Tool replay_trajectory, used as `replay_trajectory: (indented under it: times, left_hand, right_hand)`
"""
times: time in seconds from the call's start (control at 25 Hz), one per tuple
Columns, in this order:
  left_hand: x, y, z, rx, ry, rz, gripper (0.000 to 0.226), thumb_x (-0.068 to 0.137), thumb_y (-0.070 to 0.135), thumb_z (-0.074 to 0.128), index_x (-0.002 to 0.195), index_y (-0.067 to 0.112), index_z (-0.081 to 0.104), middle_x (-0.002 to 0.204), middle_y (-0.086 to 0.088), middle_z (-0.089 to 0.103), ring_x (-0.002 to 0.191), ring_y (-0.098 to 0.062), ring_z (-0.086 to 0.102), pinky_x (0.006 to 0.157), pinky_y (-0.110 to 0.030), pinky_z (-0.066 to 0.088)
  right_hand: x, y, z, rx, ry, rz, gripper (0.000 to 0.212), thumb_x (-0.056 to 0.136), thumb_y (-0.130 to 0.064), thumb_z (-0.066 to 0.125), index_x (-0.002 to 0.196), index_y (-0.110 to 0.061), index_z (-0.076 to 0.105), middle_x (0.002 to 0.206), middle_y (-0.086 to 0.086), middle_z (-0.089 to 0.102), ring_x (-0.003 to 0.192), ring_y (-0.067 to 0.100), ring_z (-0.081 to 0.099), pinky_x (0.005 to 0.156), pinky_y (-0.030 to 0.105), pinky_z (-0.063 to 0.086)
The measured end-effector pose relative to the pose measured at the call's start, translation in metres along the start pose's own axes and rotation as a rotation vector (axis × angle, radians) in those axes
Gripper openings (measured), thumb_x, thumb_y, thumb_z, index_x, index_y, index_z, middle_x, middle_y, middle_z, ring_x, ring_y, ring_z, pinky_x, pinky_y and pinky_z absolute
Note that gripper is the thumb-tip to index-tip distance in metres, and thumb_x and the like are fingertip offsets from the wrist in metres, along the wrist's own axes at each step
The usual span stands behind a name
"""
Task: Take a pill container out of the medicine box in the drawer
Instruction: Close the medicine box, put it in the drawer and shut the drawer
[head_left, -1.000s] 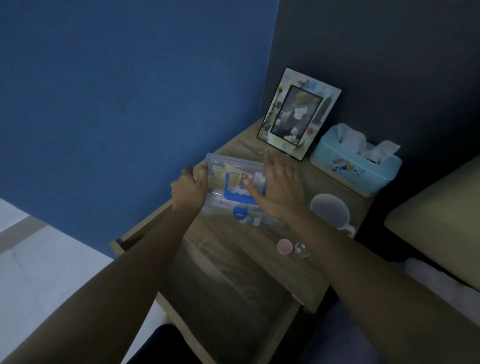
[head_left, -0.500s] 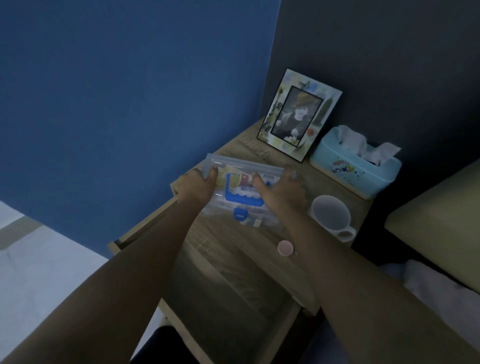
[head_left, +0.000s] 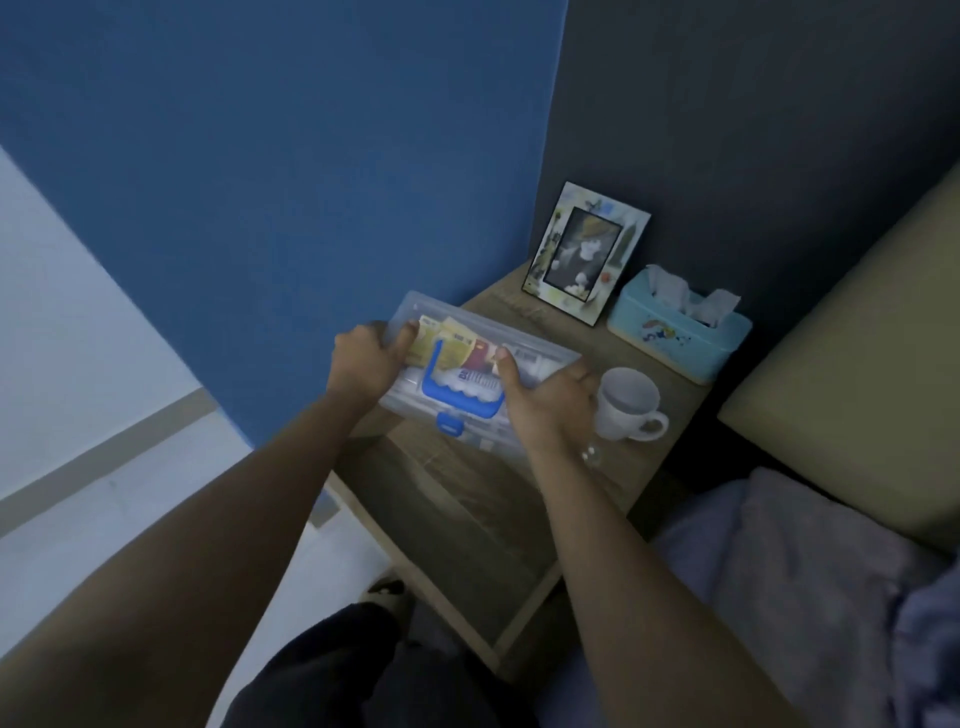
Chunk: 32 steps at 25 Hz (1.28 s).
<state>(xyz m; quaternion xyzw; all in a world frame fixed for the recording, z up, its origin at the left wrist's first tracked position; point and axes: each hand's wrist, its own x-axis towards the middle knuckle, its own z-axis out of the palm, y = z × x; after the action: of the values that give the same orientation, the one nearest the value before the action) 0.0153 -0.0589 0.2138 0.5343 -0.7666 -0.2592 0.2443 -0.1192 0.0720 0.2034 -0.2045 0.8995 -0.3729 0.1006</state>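
A clear plastic medicine box (head_left: 530, 358) with a blue handle and blue latch is held over the near left part of the wooden nightstand (head_left: 670, 395). Coloured sachets and white packets show through its lid. My left hand (head_left: 366, 361) grips its left end, thumb on the lid. My right hand (head_left: 550, 400) grips its right side, thumb on top. The lid looks shut. Below, the drawer (head_left: 467, 525) stands pulled out, its inside dark. No pill container is visible on its own.
A white mug (head_left: 628, 402) stands just right of my right hand. A small clear round object (head_left: 592, 456) lies near the nightstand's front edge. A picture frame (head_left: 584, 252) and light-blue tissue box (head_left: 675, 335) stand at the back. A bed (head_left: 831, 545) lies to the right.
My right hand moved from lying flat on the lid to gripping the box's right side. The box is lifted a little and the view has shifted left and down.
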Motion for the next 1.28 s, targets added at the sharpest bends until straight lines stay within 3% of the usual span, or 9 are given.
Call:
replay_trajectory:
  times: [0.12, 0.24, 0.4, 0.56, 0.68, 0.76, 0.88, 1.04, 1.28]
  left_hand:
    - [-0.037, -0.006, -0.017, 0.005, -0.040, 0.000, 0.053, 0.092, 0.049, 0.045, 0.073, 0.001, 0.058, 0.082, -0.023, 0.066, 0.090, -0.040, 0.059, 0.078, -0.039, 0.044]
    - [-0.069, -0.020, -0.018, -0.034, -0.102, -0.003, 0.053, 0.092, 0.050, 0.045, 0.067, 0.004, 0.055, 0.069, -0.013, 0.059, 0.083, -0.037, 0.060, 0.071, -0.033, 0.043]
    - [-0.084, -0.046, -0.002, 0.001, -0.159, 0.005, 0.058, 0.091, 0.054, 0.043, 0.084, -0.001, 0.060, 0.083, -0.018, 0.065, 0.084, -0.031, 0.059, 0.081, -0.040, 0.048]
    - [-0.079, -0.077, 0.026, 0.114, -0.274, -0.053, 0.060, 0.090, 0.058, 0.042, 0.063, 0.006, 0.055, 0.058, -0.006, 0.054, 0.052, -0.012, 0.045, 0.055, -0.026, 0.029]
    - [-0.062, -0.104, 0.047, 0.077, -0.350, -0.086, 0.056, 0.088, 0.056, 0.047, 0.049, 0.016, 0.043, 0.046, 0.004, 0.043, 0.042, -0.008, 0.041, 0.043, -0.020, 0.027]
    - [-0.049, -0.121, 0.063, 0.032, -0.404, -0.110, 0.050, 0.089, 0.054, 0.049, 0.052, 0.020, 0.046, 0.048, 0.006, 0.048, 0.040, -0.003, 0.047, 0.039, -0.014, 0.031]
    - [-0.029, -0.144, 0.086, 0.002, -0.524, -0.097, 0.039, 0.092, 0.051, 0.046, 0.066, 0.023, 0.054, 0.063, 0.006, 0.058, 0.052, -0.001, 0.057, 0.046, -0.013, 0.038]
    - [-0.004, -0.166, 0.112, 0.027, -0.639, -0.076, 0.039, 0.095, 0.046, 0.042, 0.105, 0.012, 0.059, 0.088, -0.001, 0.063, 0.075, -0.013, 0.063, 0.061, -0.020, 0.046]
    - [0.013, -0.187, 0.142, -0.006, -0.683, -0.085, 0.027, 0.097, 0.036, 0.042, 0.105, 0.015, 0.055, 0.081, 0.009, 0.057, 0.072, -0.002, 0.059, 0.057, -0.016, 0.041]
  right_hand:
    - [-0.041, 0.011, -0.013, 0.023, 0.046, 0.032, 0.074, 0.086, -0.059, 0.045, 0.133, -0.002, 0.032, 0.135, 0.021, 0.042, 0.118, 0.039, 0.047, 0.089, 0.048, 0.043]
    - [-0.073, 0.028, -0.014, 0.033, 0.103, 0.071, 0.066, 0.089, -0.052, 0.042, 0.134, -0.005, 0.033, 0.135, 0.022, 0.042, 0.119, 0.038, 0.046, 0.086, 0.044, 0.045]
    - [-0.103, 0.058, 0.003, 0.047, 0.150, 0.130, 0.068, 0.088, -0.054, 0.044, 0.138, -0.009, 0.030, 0.136, 0.020, 0.044, 0.117, 0.035, 0.048, 0.086, 0.042, 0.046]
    - [-0.116, 0.082, 0.037, 0.027, 0.201, 0.194, 0.067, 0.087, -0.052, 0.049, 0.135, -0.009, 0.035, 0.134, 0.019, 0.046, 0.119, 0.033, 0.046, 0.095, 0.043, 0.044]
    - [-0.119, 0.092, 0.067, 0.002, 0.251, 0.193, 0.066, 0.086, -0.051, 0.052, 0.133, -0.007, 0.039, 0.130, 0.018, 0.049, 0.114, 0.030, 0.050, 0.084, 0.028, 0.037]
    - [-0.116, 0.100, 0.091, -0.005, 0.207, 0.248, 0.069, 0.086, -0.055, 0.050, 0.135, -0.010, 0.035, 0.132, 0.017, 0.047, 0.113, 0.028, 0.050, 0.078, 0.027, 0.034]
    - [-0.107, 0.115, 0.127, -0.005, 0.144, 0.341, 0.074, 0.084, -0.059, 0.048, 0.139, -0.015, 0.028, 0.134, 0.015, 0.041, 0.113, 0.027, 0.048, 0.075, 0.029, 0.040]
    - [-0.096, 0.131, 0.163, -0.066, 0.107, 0.381, 0.077, 0.082, -0.063, 0.046, 0.139, -0.016, 0.026, 0.133, 0.015, 0.042, 0.112, 0.027, 0.049, 0.073, 0.030, 0.040]
    - [-0.078, 0.150, 0.194, -0.127, 0.056, 0.387, 0.075, 0.082, -0.063, 0.045, 0.138, -0.016, 0.027, 0.134, 0.016, 0.042, 0.114, 0.029, 0.050, 0.075, 0.032, 0.043]
